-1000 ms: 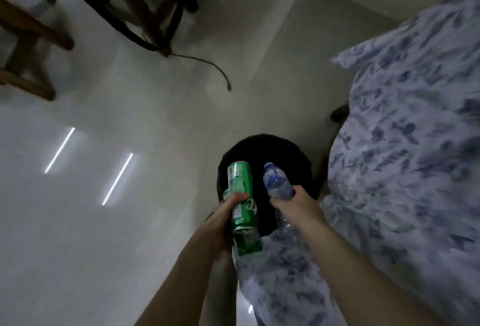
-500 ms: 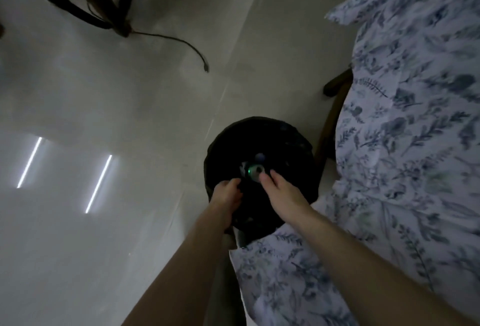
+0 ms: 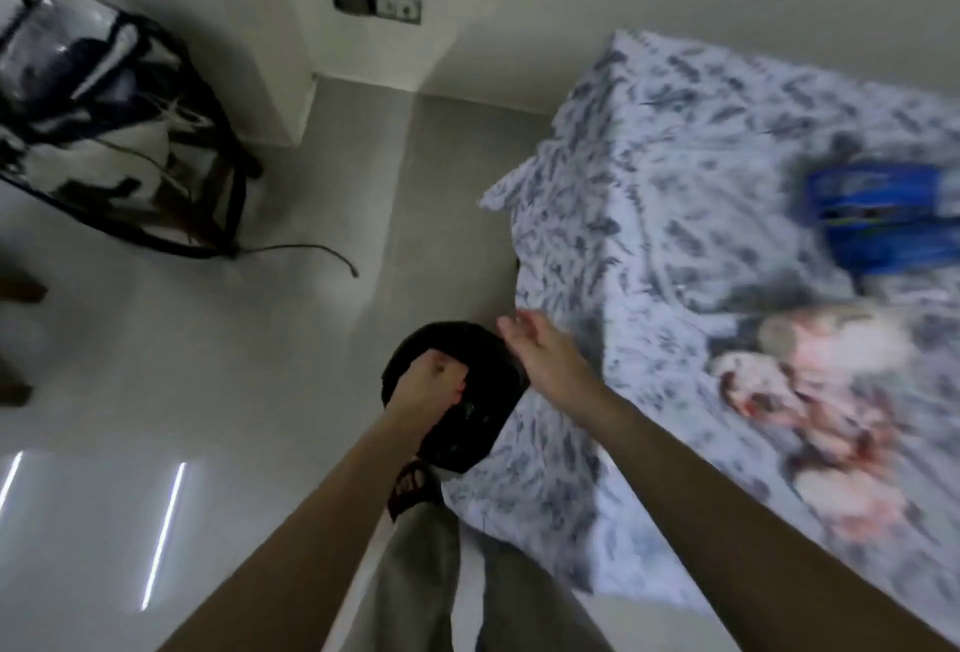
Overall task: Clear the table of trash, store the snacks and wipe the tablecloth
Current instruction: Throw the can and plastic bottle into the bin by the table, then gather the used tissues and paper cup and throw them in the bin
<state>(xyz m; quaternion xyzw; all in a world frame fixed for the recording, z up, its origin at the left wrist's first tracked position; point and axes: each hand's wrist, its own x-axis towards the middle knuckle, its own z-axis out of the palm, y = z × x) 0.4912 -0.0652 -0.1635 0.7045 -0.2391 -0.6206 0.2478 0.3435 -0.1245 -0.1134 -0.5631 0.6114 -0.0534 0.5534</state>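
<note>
Trash step: left hand (image 3: 434, 381) clenched over black bin (image 3: 457, 443), contents untellable; right hand (image 3: 540, 355) released, empty. Next: blurred litter (image 3: 810, 381) on surface.

A single head-worn wide-angle camera looks steeply down from standing height, facing forward toward a pale wall corner. It sits close above both bare forearms, which reach away from the lens over a round black bin (image 3: 457, 391) on the glossy grey tiled floor (image 3: 156, 365). The right half shows a table under a blurred white-and-blue leaf-print tablecloth (image 3: 675, 215). No second view shares the scene.
</note>
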